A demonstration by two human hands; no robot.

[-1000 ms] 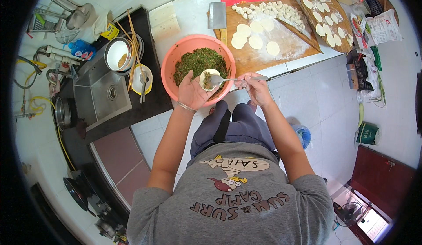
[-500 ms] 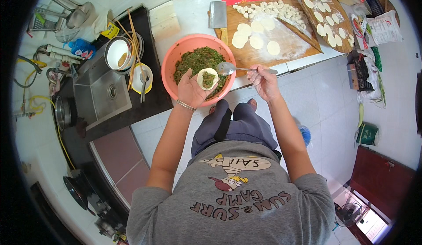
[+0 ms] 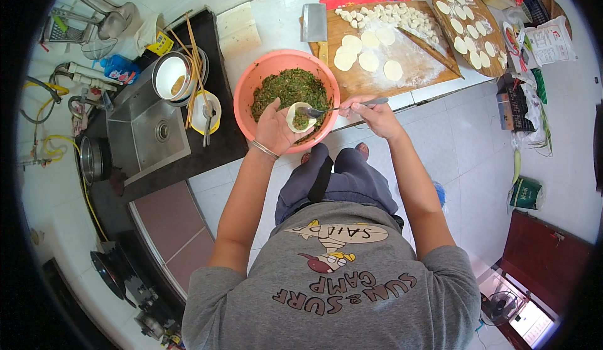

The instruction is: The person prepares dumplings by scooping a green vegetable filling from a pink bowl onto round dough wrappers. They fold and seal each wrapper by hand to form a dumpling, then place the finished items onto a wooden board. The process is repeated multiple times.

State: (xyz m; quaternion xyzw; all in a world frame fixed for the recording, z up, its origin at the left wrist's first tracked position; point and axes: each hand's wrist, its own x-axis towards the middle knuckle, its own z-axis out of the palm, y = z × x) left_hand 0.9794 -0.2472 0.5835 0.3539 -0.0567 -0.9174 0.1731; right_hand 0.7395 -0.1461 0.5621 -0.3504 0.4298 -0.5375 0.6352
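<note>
Over the near side of a pink basin [image 3: 242, 99], my left hand [image 3: 272, 130] holds a round dumpling wrapper [image 3: 291, 118] on its fingers, thumb raised beside it. Green chopped filling [image 3: 301, 123] lies in the wrapper's middle. My right hand [image 3: 375, 117] grips the handle of a metal spoon [image 3: 311, 113], whose bowl touches the wrapper and its filling. More chopped green filling [image 3: 286, 91] fills the basin's bottom.
Right of the basin, a floured wooden board [image 3: 402, 80] bears flat wrappers [image 3: 369, 61], small dough pieces [image 3: 389, 16] and a rolling pin [image 3: 430, 52]. A cleaver [image 3: 313, 23] lies by it. Farther right is a round board [image 3: 443, 17] with wrappers; left, a sink [image 3: 141, 143].
The spoon's bowl has moved left from beside the wrapper onto its filling, turning over. My right hand has shifted slightly with it, and the wrapper now tilts in my left hand.
</note>
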